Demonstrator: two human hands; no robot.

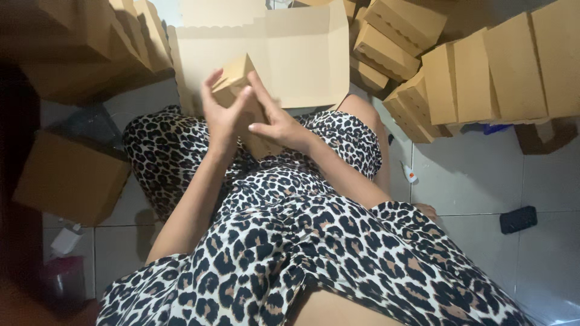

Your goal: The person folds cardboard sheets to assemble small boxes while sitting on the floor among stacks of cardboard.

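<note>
While both press its matte panels, left hand [219, 118] and right hand [275, 124] grasp a small cardboard box [237, 81].

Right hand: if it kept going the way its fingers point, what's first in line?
The right hand points up and left with its fingers already against the small cardboard box held between both hands, so that box comes first. Beyond it is the large open flat carton; depth there is unclear.

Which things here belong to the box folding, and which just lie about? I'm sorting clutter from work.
In hand:
left hand
right hand
flat cardboard box, being folded
stacked folded boxes

Lying about:
black object on the floor tiles
small white item
dark bag
</note>
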